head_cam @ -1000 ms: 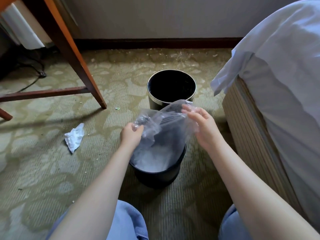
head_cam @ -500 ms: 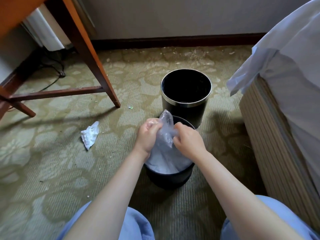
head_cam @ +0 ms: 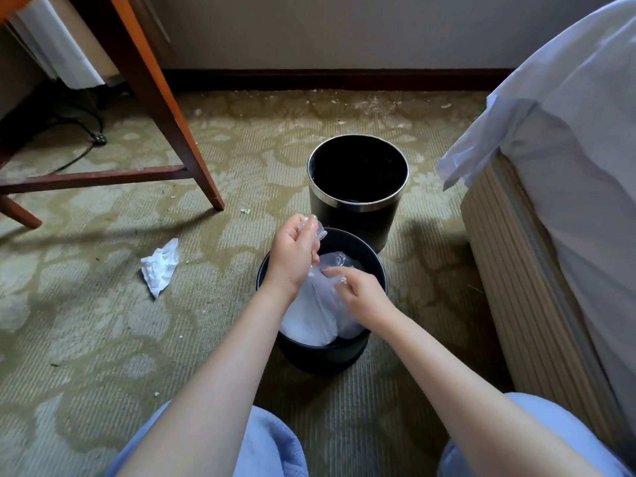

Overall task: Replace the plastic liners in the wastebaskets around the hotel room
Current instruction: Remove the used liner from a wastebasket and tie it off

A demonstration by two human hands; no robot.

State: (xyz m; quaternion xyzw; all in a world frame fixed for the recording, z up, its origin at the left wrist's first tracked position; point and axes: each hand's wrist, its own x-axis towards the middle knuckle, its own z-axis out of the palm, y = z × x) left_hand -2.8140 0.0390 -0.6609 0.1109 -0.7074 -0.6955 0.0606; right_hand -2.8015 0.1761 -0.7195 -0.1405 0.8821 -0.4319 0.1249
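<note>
1. Left hand (head_cam: 294, 254): a closed fist round the gathered neck of the liner (head_cam: 315, 315), held over the bin's far rim.
2. Right hand (head_cam: 361, 292): thumb and fingers pinch the plastic just below that fist; the other fingers are loosely curled.
3. Liner: clear, bulging with white contents. It sits inside the near bin (head_cam: 323, 359) with its neck drawn up.
4. Near bin: black, on the carpet between our knees.
5. Far bin (head_cam: 354, 222): black with a metal band, just behind the near one. We see no liner in it.
6. Tissue (head_cam: 159, 266): crumpled, on the carpet to the left, well apart.

Step, as we judge it: closing the full liner before lifting it out.

Method we would advise:
- Keep the left fist high and tight so the neck stays bunched.
- Let the right hand press the air down, then twist or knot below the fist.
- Lift straight up, slowly. Thin plastic could tear or drag the light bin along.
- The stray tissue belongs inside before the knot closes.
</note>
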